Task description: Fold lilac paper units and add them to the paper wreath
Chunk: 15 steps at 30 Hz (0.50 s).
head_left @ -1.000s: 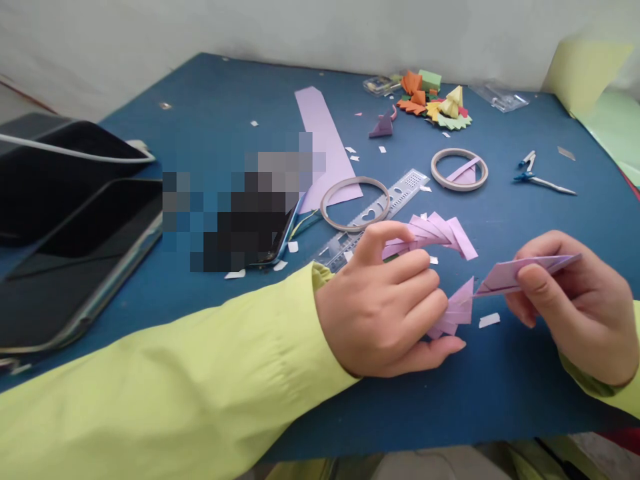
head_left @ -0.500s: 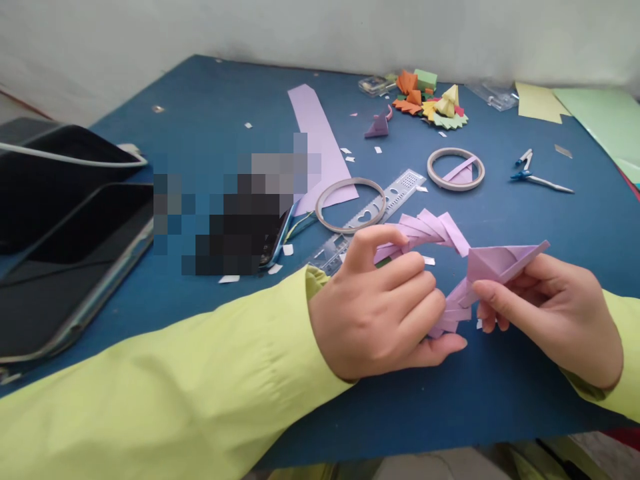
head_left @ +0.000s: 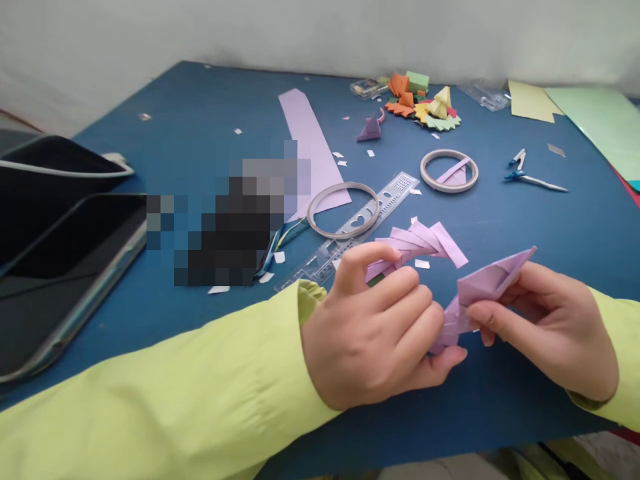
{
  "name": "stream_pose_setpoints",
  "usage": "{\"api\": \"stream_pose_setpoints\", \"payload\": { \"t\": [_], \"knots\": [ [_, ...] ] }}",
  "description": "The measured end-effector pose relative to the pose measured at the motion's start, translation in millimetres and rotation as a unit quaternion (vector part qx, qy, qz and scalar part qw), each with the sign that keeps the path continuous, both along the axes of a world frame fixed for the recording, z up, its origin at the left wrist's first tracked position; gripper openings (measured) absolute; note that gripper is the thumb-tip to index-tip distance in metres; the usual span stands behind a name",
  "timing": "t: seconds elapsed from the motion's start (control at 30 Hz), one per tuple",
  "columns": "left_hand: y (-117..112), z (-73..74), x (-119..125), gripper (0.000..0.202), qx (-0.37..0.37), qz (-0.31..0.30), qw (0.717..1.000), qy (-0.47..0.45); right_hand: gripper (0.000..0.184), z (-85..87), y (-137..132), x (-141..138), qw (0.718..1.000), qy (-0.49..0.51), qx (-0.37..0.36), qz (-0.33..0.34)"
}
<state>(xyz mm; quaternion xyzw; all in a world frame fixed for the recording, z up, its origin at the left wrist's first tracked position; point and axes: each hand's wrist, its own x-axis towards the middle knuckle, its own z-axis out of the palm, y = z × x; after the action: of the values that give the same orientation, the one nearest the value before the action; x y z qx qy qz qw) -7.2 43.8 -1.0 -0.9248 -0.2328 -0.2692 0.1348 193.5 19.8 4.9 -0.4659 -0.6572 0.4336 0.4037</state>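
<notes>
A curved chain of folded purple paper pieces (head_left: pixel 420 241) bends around the fingers of my left hand (head_left: pixel 377 327). That hand is closed on the chain, and its fingers hide the middle stretch. At the chain's lower right end sits a larger pointed purple paper fold (head_left: pixel 487 283). My right hand (head_left: pixel 555 320) pinches this fold between thumb and fingers. The fold seems to touch the chain's end near my left fingertips; how they join cannot be made out. A gap separates it from the chain's upper end.
Beyond my hands lie a clear stencil ruler (head_left: pixel 395 193), two tape rolls (head_left: pixel 314 223) (head_left: pixel 425 180), a purple paper strip (head_left: pixel 313 140) and a blue-and-white compass (head_left: pixel 537 181). Colourful folded paper models (head_left: pixel 440 107) stand at the back. Dark devices (head_left: pixel 75 267) lie left. White scraps are scattered about.
The gap between the chain's upper end and the pointed fold has widened. The fold has tilted and moved slightly down and left with my right hand. The whole view has shifted slightly.
</notes>
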Motion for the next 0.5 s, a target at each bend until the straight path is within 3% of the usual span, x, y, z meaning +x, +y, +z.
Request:
{"api": "stream_pose_setpoints", "payload": {
  "t": [0.27,0.5],
  "knots": [
    [-1.0,-1.5,-0.2,0.036,0.004,-0.006,1.000,-0.006,0.009,-0.9,1.9,-0.3,0.999,-0.037,0.020,-0.007],
    [0.0,0.5,1.2,0.033,0.005,-0.014,1.000,-0.014,0.025,-1.4,4.8,2.1,0.982,-0.141,0.126,-0.024]
  ]
}}
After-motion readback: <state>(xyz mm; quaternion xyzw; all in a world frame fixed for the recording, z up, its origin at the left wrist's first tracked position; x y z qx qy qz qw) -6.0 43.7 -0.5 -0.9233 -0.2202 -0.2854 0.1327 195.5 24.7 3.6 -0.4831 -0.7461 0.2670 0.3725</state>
